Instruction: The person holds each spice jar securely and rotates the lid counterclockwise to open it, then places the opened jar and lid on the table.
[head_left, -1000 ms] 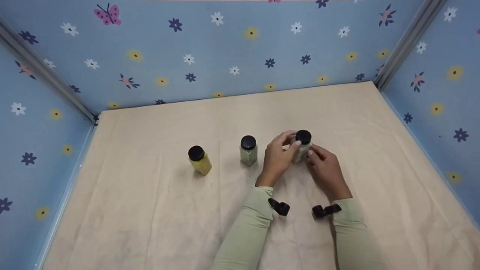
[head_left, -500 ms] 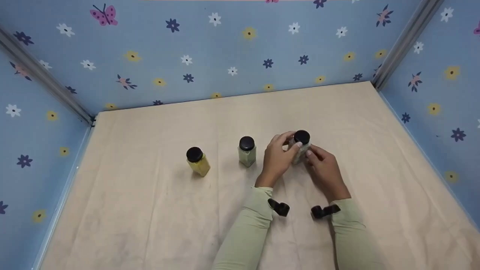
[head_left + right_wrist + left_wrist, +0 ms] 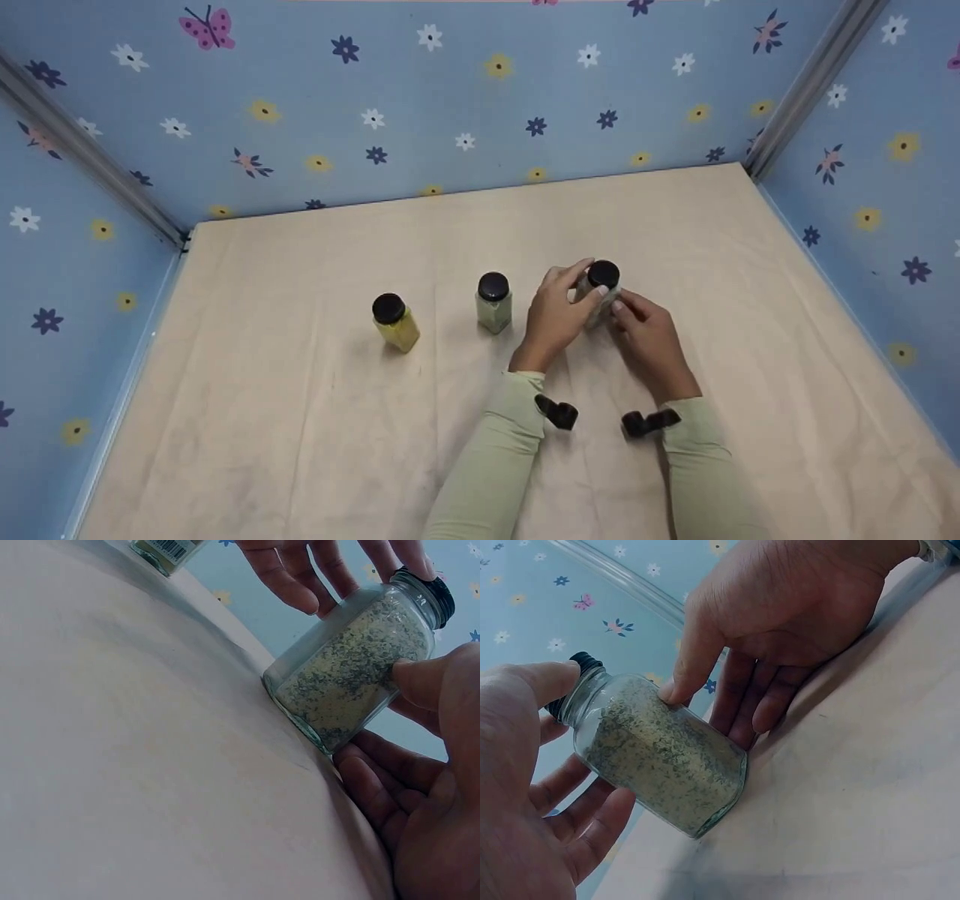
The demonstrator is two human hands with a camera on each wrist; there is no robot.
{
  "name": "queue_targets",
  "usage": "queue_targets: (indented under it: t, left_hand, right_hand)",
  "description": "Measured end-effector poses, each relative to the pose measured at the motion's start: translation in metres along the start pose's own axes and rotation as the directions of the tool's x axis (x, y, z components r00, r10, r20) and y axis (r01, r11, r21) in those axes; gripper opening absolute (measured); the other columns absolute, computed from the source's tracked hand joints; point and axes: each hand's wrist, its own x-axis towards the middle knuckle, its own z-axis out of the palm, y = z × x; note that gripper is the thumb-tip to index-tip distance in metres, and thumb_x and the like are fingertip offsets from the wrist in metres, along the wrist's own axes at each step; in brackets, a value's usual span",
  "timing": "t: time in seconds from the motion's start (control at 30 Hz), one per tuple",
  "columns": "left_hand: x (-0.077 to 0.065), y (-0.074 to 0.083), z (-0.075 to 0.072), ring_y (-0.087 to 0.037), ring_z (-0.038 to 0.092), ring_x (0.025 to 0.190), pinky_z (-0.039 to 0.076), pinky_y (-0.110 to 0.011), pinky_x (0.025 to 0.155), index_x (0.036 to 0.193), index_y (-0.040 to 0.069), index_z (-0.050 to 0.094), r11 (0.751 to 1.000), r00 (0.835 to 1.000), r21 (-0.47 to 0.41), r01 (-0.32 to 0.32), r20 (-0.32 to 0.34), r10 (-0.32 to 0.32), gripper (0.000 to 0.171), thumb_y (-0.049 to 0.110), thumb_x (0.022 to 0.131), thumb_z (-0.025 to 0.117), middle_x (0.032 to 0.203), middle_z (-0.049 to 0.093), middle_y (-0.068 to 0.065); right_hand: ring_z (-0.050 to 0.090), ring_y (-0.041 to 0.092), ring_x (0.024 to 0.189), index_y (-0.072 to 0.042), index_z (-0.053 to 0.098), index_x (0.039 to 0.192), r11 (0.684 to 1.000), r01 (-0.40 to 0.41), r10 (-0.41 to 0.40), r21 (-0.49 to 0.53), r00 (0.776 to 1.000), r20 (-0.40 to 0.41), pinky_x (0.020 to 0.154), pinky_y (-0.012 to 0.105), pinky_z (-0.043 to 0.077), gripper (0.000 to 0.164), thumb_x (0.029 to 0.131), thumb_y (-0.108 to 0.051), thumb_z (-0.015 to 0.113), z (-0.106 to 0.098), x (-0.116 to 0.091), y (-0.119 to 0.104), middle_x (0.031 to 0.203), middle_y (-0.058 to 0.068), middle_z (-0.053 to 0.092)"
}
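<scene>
Right hand (image 3: 651, 337) pinches a jar (image 3: 345, 671), cloth's far edge (image 3: 471, 195) well apart.

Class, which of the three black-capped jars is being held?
The rightmost jar in the head view: the left hand holds its capped end and the right hand pinches its side. The middle jar and yellow-filled jar stand untouched.

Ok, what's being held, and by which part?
The jar of flakes: the left hand grips around its cap; the right hand pinches its glass body.

a beige cloth (image 3: 390, 412) lies before a blue flowered wall (image 3: 480, 97).
</scene>
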Motion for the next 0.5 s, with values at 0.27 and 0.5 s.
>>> queue_targets:
  t: [0.27,0.5]
  left_hand:
    - [-0.0006,0.0006,-0.0012,-0.012,0.057,0.113,0.048,-0.035,0.094,0.144,0.027,0.057,1.000,1.000,-0.001,0.002,0.023,-0.002,0.050,0.042,0.097,0.065,0.122,0.057,-0.001]
    - [-0.0004,-0.0024,-0.0001,-0.012,0.058,0.114,0.051,-0.036,0.093,0.141,0.021,0.060,0.999,1.000,-0.049,-0.023,-0.008,0.022,0.048,0.037,0.096,0.066,0.120,0.060,-0.002]
  right_hand:
    - [0.062,0.022,0.098,-0.010,0.058,0.142,1.000,-0.004,0.004,0.000,1.000,-0.001,0.081,0.026,0.052,0.045,0.104,-0.035,0.055,-0.0008,0.0002,0.0011,0.120,0.009,0.067]
    - [0.065,0.023,0.097,-0.009,0.059,0.141,1.000,0.020,-0.020,-0.020,1.000,0.000,0.080,0.026,0.052,0.044,0.104,-0.034,0.055,-0.0009,0.0006,0.0015,0.119,0.011,0.068]
